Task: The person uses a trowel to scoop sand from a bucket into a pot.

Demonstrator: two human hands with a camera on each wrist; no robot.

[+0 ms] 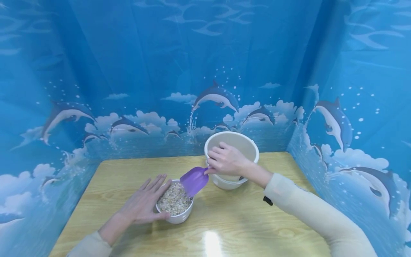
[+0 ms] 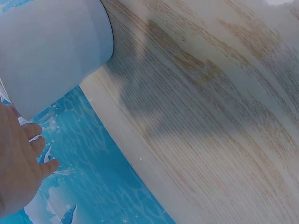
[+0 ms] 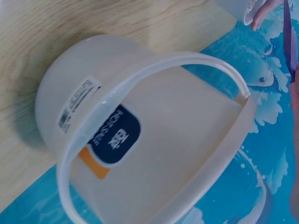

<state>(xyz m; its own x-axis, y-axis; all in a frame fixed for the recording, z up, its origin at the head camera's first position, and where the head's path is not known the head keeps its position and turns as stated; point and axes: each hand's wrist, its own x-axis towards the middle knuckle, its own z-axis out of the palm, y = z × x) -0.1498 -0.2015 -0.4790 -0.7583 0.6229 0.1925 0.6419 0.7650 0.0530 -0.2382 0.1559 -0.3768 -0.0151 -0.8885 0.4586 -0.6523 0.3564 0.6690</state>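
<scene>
A white bowl point(image 1: 182, 217) full of pale mixed grain-like bits point(image 1: 174, 198) stands on the wooden table, its plain outer wall point(image 2: 56, 51) large in the left wrist view. My left hand point(image 1: 145, 200) rests against the bowl's left side, fingers extended along the rim and thumb at the near edge. The handle of a purple scoop point(image 1: 194, 181) is pinched in my right hand point(image 1: 228, 159). Tilted down to the left, the scoop's blade reaches over the bowl's right rim. Behind that hand stands a white bucket point(image 1: 224, 184), partly hidden by the hand and wrist.
The bucket's arched carrying handle point(image 3: 154, 65) and a dark label point(image 3: 117, 135) show in the right wrist view. Blue dolphin-print curtains point(image 1: 167, 71) enclose the wooden table point(image 1: 128, 175) at the back and sides. A bright reflection lies on the near tabletop.
</scene>
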